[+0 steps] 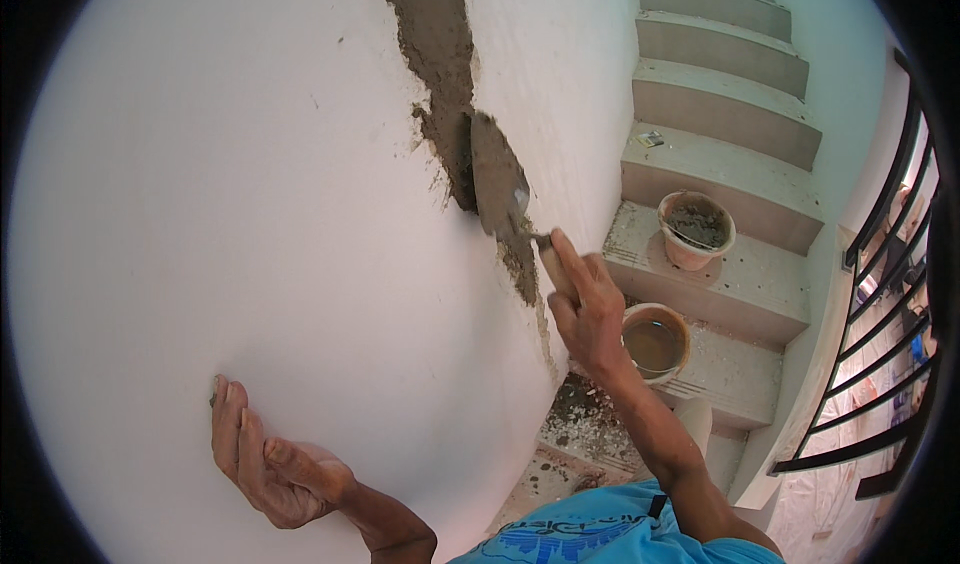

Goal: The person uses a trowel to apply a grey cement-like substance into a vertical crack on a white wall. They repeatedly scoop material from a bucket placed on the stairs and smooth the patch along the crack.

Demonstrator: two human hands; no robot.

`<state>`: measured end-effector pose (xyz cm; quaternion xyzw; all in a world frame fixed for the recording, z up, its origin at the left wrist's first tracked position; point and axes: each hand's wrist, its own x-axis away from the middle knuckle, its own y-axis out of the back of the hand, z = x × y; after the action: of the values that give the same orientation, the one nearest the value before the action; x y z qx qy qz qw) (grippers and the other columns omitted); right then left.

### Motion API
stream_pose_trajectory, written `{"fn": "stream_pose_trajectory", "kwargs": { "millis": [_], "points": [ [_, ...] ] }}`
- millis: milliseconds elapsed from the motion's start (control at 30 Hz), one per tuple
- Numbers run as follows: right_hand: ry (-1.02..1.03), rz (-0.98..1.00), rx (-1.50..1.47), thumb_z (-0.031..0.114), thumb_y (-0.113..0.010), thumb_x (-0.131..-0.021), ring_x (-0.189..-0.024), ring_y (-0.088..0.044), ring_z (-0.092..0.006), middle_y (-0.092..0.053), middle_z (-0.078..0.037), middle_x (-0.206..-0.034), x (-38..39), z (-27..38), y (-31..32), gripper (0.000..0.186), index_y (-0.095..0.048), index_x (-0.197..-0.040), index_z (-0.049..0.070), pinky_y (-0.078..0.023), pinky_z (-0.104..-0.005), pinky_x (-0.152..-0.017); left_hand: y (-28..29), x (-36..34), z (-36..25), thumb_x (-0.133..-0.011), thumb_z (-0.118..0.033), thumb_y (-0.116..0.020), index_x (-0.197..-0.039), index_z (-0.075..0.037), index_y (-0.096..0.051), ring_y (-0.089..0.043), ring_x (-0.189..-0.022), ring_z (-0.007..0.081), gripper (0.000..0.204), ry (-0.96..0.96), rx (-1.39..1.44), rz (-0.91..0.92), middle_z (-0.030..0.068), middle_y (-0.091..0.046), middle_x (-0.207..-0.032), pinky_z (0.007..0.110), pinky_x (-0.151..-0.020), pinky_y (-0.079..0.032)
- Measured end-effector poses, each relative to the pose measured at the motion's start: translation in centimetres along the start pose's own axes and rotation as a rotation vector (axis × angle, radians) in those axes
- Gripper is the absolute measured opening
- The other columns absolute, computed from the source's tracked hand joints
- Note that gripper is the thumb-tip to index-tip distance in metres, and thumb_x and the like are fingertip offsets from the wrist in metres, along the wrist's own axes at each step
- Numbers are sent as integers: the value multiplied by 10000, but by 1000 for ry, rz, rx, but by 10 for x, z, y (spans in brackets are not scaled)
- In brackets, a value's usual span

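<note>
My right hand grips the handle of a mortar-coated trowel, whose blade lies along a long, ragged strip of grey mortar running down the white wall. Lower left, my left hand is beside the wall with its fingers curled and pressed together; whether they hold anything is hidden, though something dark shows at the fingertips.
Concrete stairs climb at the right. A bucket of grey mortar stands on one step, a bucket of brownish water on a lower one. Debris litters the landing. A black railing borders the far right.
</note>
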<state>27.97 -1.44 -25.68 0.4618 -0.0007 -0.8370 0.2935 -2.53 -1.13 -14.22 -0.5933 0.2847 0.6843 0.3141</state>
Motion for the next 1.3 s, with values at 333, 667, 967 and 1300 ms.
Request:
{"fn": "stream_pose_trajectory", "kwargs": {
  "millis": [333,667,967,1300],
  "points": [
    [-53,138,59,-56,-676,-741,-725,-605,-253,-566,-108,-890,53,-27,2,790,-546,-1474,207,-526,-375,-639,-1,-3,-1,-1071,-74,-402,-1145,153,-602,-627,-1177,449,312,-26,-60,0,321,-642,-1202,556,-1052,-525],
    [85,48,76,-67,-680,-726,-748,-610,-232,-561,-74,-895,25,-1,-8,787,-563,-1454,208,-542,-366,-625,4,-3,1,-1068,-63,-397,-1134,167,-605,-636,-1162,450,317,-33,-48,16,318,-650,-1185,556,-1041,-534],
    [42,40,210,-65,-676,-717,-758,-585,-211,-505,-58,-836,40,-14,-10,786,-577,-1443,219,-525,-363,-594,-1,-5,2,-1061,-40,-395,-1147,163,-606,-633,-1174,449,305,-28,-51,9,317,-645,-1190,549,-1044,-545],
    [14,35,114,-58,-674,-714,-699,-590,-212,-544,-66,-858,34,-3,-9,791,-572,-1449,216,-518,-361,-580,0,-2,2,-1067,-49,-396,-1156,155,-601,-633,-1178,446,303,-42,-13,12,316,-644,-1197,545,-1048,-544]
  ]
}}
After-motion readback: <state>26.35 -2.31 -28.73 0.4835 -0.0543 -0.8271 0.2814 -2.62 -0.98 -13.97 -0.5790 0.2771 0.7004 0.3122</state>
